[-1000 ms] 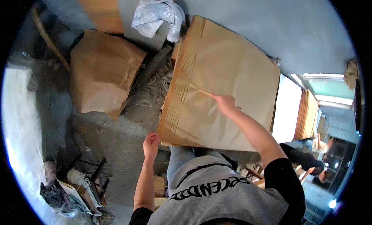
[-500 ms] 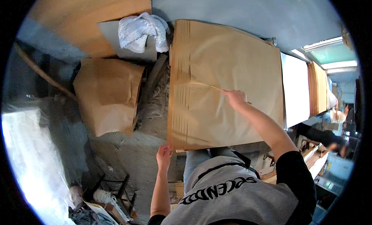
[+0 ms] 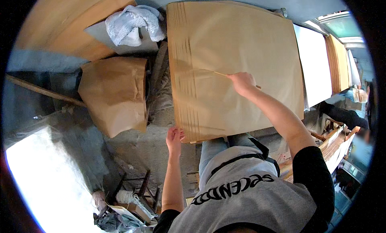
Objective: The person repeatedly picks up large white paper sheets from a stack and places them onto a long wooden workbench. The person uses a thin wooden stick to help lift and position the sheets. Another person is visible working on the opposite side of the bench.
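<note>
A large stack of brown paper sheets (image 3: 241,44) lies in front of me, its left edges fanned out in narrow steps. Over the middle of the stack, my right hand (image 3: 242,83) is closed around a thin wooden stick (image 3: 220,74). The stick's tip points left toward the fanned edges, and its other end shows behind the hand. At the near left corner of the stack is my left hand (image 3: 174,140), its fingers curled at the paper's edge. Whether a sheet is pinched between them is not clear.
A folded brown paper bundle (image 3: 114,94) lies left of the stack. Behind it rests a light blue and white cloth (image 3: 132,26). White sheets (image 3: 315,66) and another brown stack (image 3: 337,64) stand to the right. A dark stool frame (image 3: 142,184) is at lower left. Another person (image 3: 348,114) is at far right.
The view has shifted, so the stack sits higher in it. My right hand still grips the stick over the stack, and my left hand stays by the near left corner.
</note>
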The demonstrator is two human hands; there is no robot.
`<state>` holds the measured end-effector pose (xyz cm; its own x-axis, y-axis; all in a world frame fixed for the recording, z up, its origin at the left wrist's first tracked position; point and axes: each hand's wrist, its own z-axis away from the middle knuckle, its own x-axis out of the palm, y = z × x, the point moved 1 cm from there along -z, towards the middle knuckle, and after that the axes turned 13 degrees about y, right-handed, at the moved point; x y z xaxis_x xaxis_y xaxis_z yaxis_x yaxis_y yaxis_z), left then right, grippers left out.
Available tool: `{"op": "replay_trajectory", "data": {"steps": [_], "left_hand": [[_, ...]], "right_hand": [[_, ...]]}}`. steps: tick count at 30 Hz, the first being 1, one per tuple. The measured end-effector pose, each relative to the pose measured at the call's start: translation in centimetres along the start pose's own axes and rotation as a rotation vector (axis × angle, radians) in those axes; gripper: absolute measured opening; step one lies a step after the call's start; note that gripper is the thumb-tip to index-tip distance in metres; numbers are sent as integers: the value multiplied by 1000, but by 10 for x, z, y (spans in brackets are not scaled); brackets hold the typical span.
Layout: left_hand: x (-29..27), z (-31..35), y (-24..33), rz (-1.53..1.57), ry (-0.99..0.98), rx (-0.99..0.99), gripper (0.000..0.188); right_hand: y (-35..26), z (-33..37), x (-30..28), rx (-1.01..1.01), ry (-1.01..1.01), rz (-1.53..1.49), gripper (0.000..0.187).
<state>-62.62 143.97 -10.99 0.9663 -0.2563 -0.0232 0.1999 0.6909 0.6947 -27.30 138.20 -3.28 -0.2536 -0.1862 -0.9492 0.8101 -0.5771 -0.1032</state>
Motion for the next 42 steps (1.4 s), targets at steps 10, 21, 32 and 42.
{"op": "replay_trajectory", "data": {"steps": [10, 21, 32, 42], "left_hand": [[91, -46, 31, 109, -88, 226, 21], [105, -62, 23, -227, -88, 129, 21], [90, -76, 3, -406, -84, 8, 31], [94, -68, 12, -405, -91, 25, 28]], "right_hand": [[-6, 7, 27, 124, 175, -408, 47], [-53, -29, 21, 138, 142, -178, 49], [-64, -28, -3, 151, 95, -245, 47], [-63, -23, 3, 145, -30, -165, 40]]}}
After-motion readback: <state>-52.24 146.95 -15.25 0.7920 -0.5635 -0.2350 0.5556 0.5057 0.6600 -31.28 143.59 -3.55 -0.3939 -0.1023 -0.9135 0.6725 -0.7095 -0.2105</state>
